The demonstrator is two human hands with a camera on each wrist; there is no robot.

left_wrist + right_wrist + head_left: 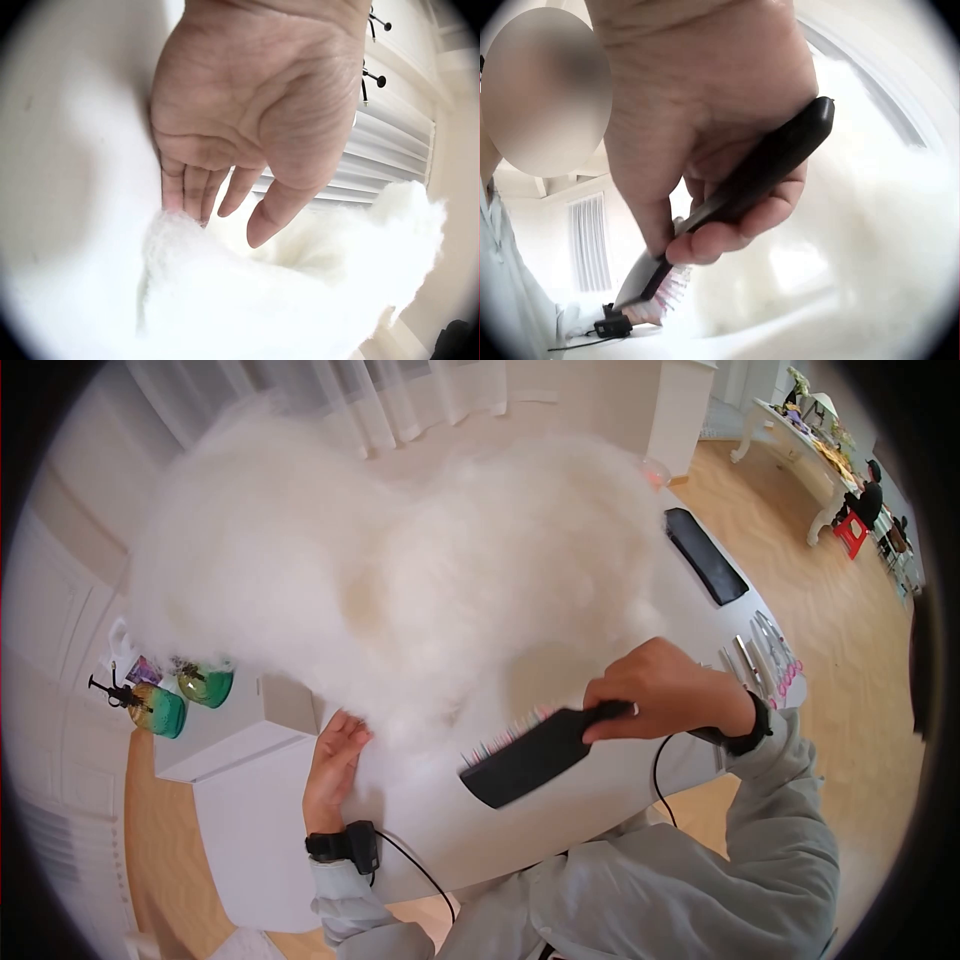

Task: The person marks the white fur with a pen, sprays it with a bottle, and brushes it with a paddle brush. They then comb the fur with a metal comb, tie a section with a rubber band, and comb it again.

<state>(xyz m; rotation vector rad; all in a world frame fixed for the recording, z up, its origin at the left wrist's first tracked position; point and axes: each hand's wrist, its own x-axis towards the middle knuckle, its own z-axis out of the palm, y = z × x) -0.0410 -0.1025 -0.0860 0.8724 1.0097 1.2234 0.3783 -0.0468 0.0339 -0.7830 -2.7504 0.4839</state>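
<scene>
While the right hand grips the black brush with fingers curled round its handle, the left hand lies with fingers loosely extended, fingertips touching the near left fringe of a big mass of white fluff; the two hands are well apart. The brush is held over the near part of the white table, between the fluff and the near edge, its bristles turned toward the fluff and its broad end pointing toward the left hand. It looks light and stiff, with a smooth back that might slip a little, so the handle is the sensible hold; the thin bristles would probably bend under a hard push. The fluff should be very soft, easily pulled out of shape, and better steadied with a flat palm than pinched by loose strands. Its blurred outline makes it hard to tell whether any bristle reaches it. A strip of bare tabletop along the curved near edge gives the brush room to sweep sideways. Toward the right edge, scissors and a black case narrow the space, and by the left edge a white box limits any wide swing that way.
</scene>
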